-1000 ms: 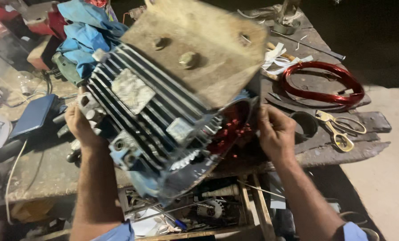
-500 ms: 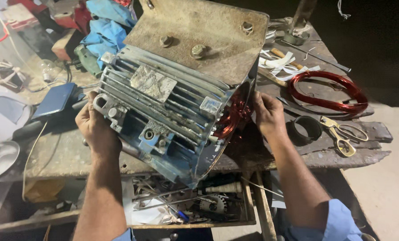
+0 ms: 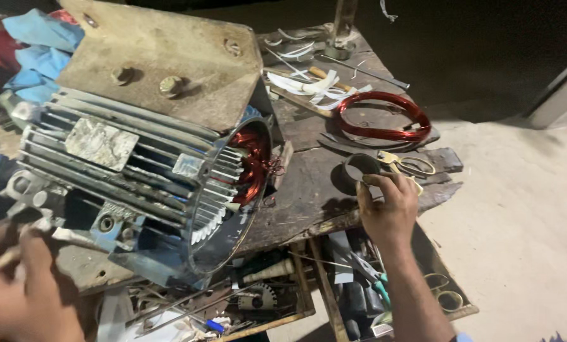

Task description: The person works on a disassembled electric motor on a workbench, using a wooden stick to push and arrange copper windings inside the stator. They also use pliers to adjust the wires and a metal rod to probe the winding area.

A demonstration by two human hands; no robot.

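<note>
Single head view, looking steeply down, close over workbench (image 3: 309,190)
</note>
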